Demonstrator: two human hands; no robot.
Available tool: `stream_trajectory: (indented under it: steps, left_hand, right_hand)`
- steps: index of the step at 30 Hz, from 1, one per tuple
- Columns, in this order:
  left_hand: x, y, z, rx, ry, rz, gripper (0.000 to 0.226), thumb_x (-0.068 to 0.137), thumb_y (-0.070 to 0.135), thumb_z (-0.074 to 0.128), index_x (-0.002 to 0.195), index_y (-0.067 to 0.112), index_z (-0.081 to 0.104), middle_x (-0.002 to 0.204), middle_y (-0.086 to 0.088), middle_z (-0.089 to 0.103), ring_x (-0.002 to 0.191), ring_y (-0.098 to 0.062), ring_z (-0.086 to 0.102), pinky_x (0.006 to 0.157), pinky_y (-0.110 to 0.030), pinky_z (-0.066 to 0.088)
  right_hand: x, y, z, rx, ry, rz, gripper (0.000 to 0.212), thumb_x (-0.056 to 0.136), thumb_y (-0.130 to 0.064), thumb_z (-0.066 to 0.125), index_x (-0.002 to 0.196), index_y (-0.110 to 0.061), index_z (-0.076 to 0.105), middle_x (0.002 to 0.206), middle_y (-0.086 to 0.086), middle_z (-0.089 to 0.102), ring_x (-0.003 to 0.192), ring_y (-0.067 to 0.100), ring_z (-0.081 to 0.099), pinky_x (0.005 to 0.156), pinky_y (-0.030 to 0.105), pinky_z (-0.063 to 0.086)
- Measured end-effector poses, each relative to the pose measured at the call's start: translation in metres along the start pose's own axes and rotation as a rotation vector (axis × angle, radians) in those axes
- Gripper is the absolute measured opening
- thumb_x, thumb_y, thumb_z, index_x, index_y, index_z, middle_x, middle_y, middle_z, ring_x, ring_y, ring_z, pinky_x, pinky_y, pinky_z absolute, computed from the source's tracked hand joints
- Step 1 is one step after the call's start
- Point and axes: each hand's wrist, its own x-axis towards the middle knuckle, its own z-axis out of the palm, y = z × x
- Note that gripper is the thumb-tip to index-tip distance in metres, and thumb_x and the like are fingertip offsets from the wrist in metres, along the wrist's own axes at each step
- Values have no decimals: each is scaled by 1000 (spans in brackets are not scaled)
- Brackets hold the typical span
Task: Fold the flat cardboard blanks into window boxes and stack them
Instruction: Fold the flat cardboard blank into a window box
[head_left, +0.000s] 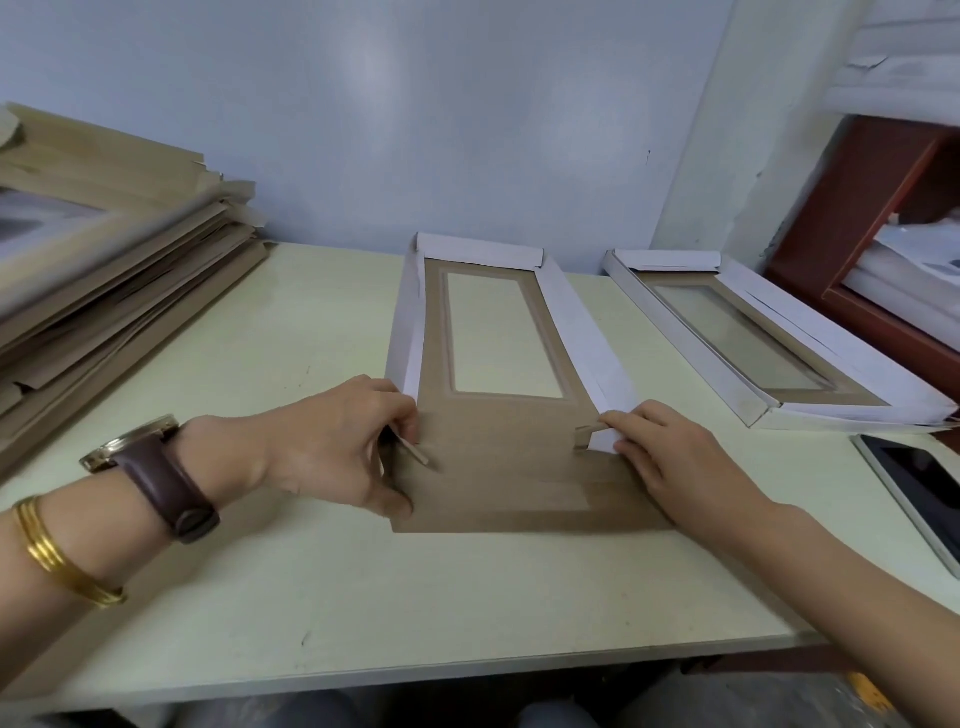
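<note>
A brown cardboard blank with a clear window lies in the middle of the table, its far and side walls folded up showing white inner faces. My left hand pinches a small tab at the near left corner of the blank. My right hand pinches the tab at the near end of the right wall. The near flap lies flat on the table. A finished window box sits to the right. A pile of flat blanks rests at the far left.
A phone or tablet lies at the table's right edge. The pale green table ends just in front of me. A red-brown frame with papers stands at the far right. A wall runs behind the table.
</note>
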Motion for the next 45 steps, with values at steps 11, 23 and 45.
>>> stream_trajectory:
  steps: [11,23,45]
  left_hand:
    - [10,-25,-18,-349,-45,0,26,80,2,69,81,28,69,100,12,72,97,-8,68,94,-36,52]
    - [11,-48,-19,-656,-18,33,28,70,21,76,91,2,76,103,-5,74,109,-16,66,98,-27,50]
    - [5,-40,-15,-713,112,-14,27,82,26,68,59,13,70,60,0,59,59,-6,52,63,-13,43]
  right_hand:
    - [-3,-8,-2,-58,-45,-11,34,99,-16,47,132,-13,54,99,4,51,80,26,54,74,39,48]
    - [-6,-8,-2,-98,-34,-42,32,98,-17,49,129,-11,55,97,5,51,77,26,54,70,40,49]
    - [-5,-10,-2,-131,-54,-45,34,100,-19,45,133,-10,53,99,5,50,80,25,52,71,39,49]
